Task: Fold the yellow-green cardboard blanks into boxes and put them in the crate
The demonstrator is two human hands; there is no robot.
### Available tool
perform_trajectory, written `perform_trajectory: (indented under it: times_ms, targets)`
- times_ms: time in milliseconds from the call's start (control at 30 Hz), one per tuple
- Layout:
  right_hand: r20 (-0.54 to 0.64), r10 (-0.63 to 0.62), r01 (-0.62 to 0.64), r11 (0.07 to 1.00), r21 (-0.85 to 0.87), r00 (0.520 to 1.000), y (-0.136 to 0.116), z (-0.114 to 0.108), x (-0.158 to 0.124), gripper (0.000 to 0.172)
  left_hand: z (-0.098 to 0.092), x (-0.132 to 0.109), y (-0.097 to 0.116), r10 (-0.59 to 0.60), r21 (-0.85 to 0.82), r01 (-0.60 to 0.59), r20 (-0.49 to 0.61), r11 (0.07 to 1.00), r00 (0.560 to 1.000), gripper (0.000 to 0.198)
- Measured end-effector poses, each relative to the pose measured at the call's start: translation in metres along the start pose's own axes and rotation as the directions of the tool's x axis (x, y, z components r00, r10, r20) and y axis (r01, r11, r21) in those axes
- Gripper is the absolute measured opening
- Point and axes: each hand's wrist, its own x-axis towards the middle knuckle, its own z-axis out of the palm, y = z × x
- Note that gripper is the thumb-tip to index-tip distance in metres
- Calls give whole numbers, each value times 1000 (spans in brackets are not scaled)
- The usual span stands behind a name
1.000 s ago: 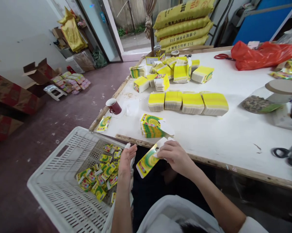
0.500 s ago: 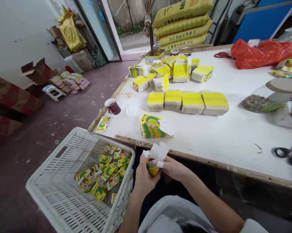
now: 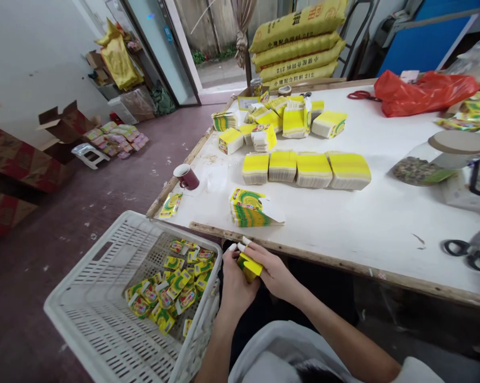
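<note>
Close to my lap, in front of the table edge, a small yellow printed card packet (image 3: 249, 266) is held between both hands. My left hand (image 3: 235, 282) wraps round it from the left. My right hand (image 3: 274, 271) presses on its top and right side, with fingers stretched across it. White coverings sit on several fingertips. Just beyond the hands, a fanned stack of yellow-green printed cards (image 3: 248, 207) lies on the table. At my left, a white plastic crate (image 3: 84, 298) holds many small folded yellow packets (image 3: 176, 287).
On the white table (image 3: 344, 229) stand a row of yellow card stacks (image 3: 282, 167), a maroon mug (image 3: 188, 177) and a jar (image 3: 427, 159). Black-handled scissors (image 3: 467, 252) lie at the right. A red plastic bag (image 3: 423, 93) is farther back.
The white flap that stood up from the card is now folded down out of sight, and yellow faces up. My right hand has moved over the top of the packet.
</note>
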Motion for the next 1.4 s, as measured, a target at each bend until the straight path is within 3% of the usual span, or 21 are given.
perform_trajectory:
  times_ms: [100, 167, 267, 367, 467, 567, 700, 933, 1133, 1400]
  targets:
    - [-47, -38, 33, 994, -108, 998, 6, -6, 3, 55, -11, 4, 2, 61, 152, -58, -20, 987, 998, 54]
    - [67, -29, 41, 984, -172, 997, 8, -13, 4, 50, -23, 6, 4, 86, 166, -93, 45, 982, 995, 47]
    - [255, 39, 22, 972, -232, 966, 2, -29, 8, 37, -36, 8, 5, 82, 170, -102, 124, 980, 989, 52]
    - [351, 64, 11, 978, -208, 934, -8, -40, 14, 25, -40, 10, 5, 77, 164, -106, 176, 981, 981, 56]
    - [287, 88, -38, 984, -174, 954, -12, -36, 19, 27, -35, 11, 5, 101, 173, -125, 142, 977, 985, 55]
    - [159, 101, -78, 987, -143, 982, -14, -21, 21, 46, -29, 7, 2, 85, 140, -88, 30, 986, 996, 55]
    - [216, 65, -34, 989, -143, 974, -21, -17, 29, 37, -29, 1, -5, 33, 34, -31, -68, 999, 997, 59]
    - [386, 9, 91, 967, -240, 923, -34, -36, 38, 17, -43, 1, 1, 52, 32, -52, 1, 998, 999, 59]
    - [238, -22, 77, 972, -221, 971, -20, -33, 27, 45, -36, 11, 17, 221, 217, -204, -55, 954, 974, 53]
    - [278, -101, 160, 967, -197, 955, -15, -53, 30, 14, -33, 22, 22, 191, 197, -186, -7, 962, 981, 62]
